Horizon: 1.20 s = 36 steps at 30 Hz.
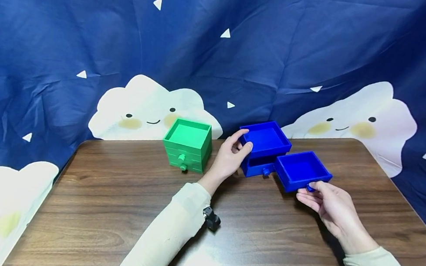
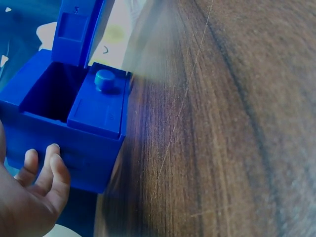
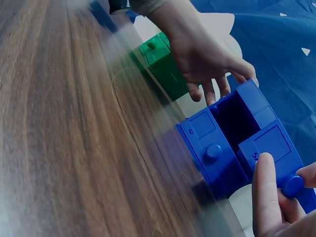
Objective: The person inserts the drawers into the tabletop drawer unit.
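Note:
A small blue drawer cabinet [image 1: 265, 139] with a shallow tray top stands toward the back of the table. My left hand [image 1: 231, 155] holds it at its left side, thumb and forefinger at the top rim. Its upper slot [image 2: 55, 94] gapes dark, while the lower drawer [image 2: 98, 101] sits in place with its round knob facing out. To the right, my right hand [image 1: 332, 208] pinches the knob [image 3: 293, 186] of the blue upper drawer [image 1: 303, 167]. This drawer is drawn out and angled off to the right, its inside bare, its rear corner close by the cabinet front.
A green drawer cabinet [image 1: 186, 145] with two knobs stands left of the blue one, its drawers in. The wooden table [image 1: 109, 209] ends at the back against a dark blue cloth [image 1: 190, 51] printed with clouds and triangles.

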Available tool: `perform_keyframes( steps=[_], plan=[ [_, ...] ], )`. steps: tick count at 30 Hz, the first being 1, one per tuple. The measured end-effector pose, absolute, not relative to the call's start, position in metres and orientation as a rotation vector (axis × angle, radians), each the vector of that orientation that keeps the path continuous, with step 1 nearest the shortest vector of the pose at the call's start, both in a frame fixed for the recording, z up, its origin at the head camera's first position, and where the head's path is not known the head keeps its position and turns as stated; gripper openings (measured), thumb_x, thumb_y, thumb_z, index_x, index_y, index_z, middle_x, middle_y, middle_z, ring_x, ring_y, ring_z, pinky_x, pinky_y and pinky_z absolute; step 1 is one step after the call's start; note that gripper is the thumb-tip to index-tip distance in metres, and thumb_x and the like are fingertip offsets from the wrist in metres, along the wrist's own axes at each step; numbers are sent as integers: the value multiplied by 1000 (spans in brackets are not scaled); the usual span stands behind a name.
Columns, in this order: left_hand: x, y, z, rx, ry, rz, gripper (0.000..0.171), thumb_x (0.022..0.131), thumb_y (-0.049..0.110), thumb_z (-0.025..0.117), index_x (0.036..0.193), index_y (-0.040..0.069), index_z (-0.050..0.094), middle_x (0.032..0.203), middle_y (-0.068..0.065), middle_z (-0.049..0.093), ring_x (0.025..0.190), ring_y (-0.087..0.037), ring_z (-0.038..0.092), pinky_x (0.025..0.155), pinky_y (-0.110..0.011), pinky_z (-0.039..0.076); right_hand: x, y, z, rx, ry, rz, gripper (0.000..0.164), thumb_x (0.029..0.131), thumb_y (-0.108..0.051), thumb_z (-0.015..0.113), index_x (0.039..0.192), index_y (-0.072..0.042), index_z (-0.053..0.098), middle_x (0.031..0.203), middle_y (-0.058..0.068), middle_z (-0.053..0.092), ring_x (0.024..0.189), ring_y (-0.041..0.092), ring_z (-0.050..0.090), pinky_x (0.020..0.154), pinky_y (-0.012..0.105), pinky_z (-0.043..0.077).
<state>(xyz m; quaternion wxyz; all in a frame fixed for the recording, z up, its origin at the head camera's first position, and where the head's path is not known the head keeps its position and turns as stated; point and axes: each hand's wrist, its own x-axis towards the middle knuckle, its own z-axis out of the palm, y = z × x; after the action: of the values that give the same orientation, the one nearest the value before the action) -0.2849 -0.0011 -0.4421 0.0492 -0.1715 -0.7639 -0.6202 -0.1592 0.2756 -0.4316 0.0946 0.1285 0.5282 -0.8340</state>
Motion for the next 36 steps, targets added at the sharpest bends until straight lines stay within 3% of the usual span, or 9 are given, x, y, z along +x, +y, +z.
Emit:
perform_keyframes(
  steps=[36],
  plan=[
    [-285, -2, -443, -546, -2317, -1896, 48, 106, 22, 68, 153, 17, 61, 97, 3, 49, 73, -6, 45, 73, -19, 43, -158, 238, -432, 313, 1623, -2449, 37, 113, -4, 45, 91, -8, 75, 85, 9, 81, 80, 14, 81, 82, 28, 66]
  ],
)
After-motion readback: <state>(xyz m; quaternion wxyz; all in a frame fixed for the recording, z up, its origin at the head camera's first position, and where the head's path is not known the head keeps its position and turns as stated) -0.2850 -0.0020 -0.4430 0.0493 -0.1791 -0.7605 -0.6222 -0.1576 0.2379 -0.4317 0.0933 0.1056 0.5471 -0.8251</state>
